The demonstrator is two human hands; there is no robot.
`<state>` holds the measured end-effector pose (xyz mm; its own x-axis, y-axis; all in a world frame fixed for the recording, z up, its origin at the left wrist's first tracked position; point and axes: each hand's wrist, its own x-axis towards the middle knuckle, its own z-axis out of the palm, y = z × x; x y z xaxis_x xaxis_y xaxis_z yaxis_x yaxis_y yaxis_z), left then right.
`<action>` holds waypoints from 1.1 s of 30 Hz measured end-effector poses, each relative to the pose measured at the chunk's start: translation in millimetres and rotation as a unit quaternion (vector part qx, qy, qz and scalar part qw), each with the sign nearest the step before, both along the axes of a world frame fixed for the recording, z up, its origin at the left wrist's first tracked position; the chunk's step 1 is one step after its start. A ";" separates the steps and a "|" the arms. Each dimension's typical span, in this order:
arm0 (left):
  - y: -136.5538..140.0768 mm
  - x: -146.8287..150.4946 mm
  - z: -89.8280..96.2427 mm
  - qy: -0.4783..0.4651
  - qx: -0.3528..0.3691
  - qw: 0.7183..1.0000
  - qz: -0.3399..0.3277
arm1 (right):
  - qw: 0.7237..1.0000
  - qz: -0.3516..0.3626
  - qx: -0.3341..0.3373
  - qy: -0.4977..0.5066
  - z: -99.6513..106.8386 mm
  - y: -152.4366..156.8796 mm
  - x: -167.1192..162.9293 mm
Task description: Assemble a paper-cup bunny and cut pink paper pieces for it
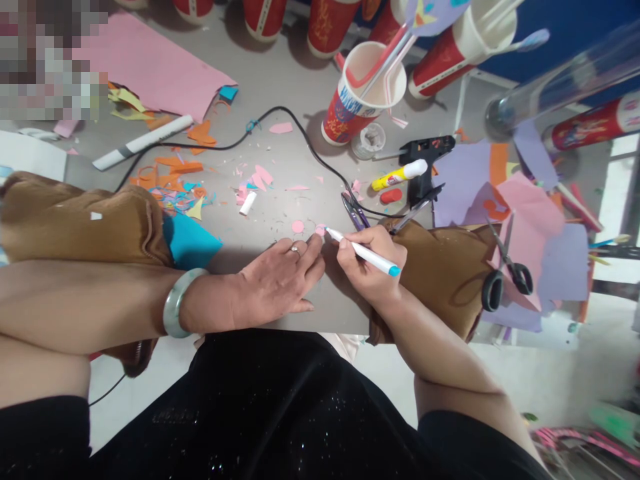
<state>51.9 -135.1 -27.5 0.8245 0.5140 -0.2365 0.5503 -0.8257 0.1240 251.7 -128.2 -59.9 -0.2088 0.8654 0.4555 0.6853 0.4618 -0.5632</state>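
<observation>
The right hand (379, 277) grips a white marker (375, 258), its tip at a small pink disc (320, 229) on the worktop (290, 157). The left hand (275, 279) lies flat, its fingertips touching that disc, just right of a second pink disc (298, 227).

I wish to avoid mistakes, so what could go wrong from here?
The tip of the blue-ended marker in the right hand is close to the left hand, so ink might mark the skin. One pink circle beside the left hand seems loose; a movement could brush it away. The black cord crosses the table near the right hand; if snagged, it might disturb nearby things.
</observation>
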 end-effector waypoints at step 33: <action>-1.1 -2.3 -2.9 -0.011 0.010 1.000 -0.001 | 1.000 0.010 0.000 -0.002 -1.2 -0.9 1.4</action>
